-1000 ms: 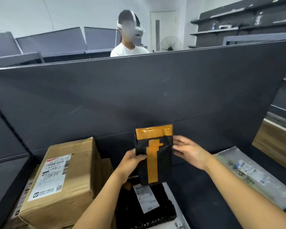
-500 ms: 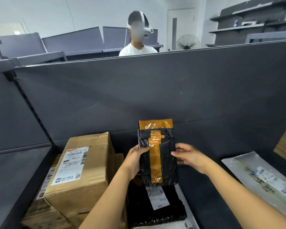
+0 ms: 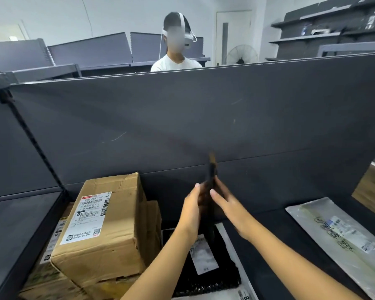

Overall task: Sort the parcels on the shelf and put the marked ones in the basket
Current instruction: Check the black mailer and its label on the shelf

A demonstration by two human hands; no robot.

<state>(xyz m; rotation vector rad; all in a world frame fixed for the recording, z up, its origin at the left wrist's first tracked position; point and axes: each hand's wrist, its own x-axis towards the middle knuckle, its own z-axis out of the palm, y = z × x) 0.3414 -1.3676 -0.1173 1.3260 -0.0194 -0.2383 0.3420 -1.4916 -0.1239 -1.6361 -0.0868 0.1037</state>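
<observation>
Hands clasp a slim black parcel (image 3: pixel 211 176) upright in the air, just right of the tilted cardboard box (image 3: pixel 104 230). The parcel is edge-on to the camera and blurred. The left hand (image 3: pixel 192 206) holds its left face and the right hand (image 3: pixel 227 204) its right face. The fingers of both are only lightly bent, and blur hides how far they wrap round.

The 2 hands hold only the lower part, so the tall top could tip or the parcel could slide out. It would probably drop onto the flat black parcel (image 3: pixel 225 278) lying right of the box, directly below. With only the edge showing, no mark can be read, so the parcel could be sorted wrongly. No basket is in view, so the way to it cannot be judged.

The box leans on lower cartons (image 3: pixel 50 276), close beside the left forearm, and a nudge might shift it. Well right of the box, a grey mailer bag (image 3: pixel 338 234) lies on the shelf (image 3: pixel 268 224). Behind the box rises the dark back panel (image 3: pixel 182 126), blocking any reach forward. Beyond the panel stands another person (image 3: pixel 175 61) wearing a headset.
</observation>
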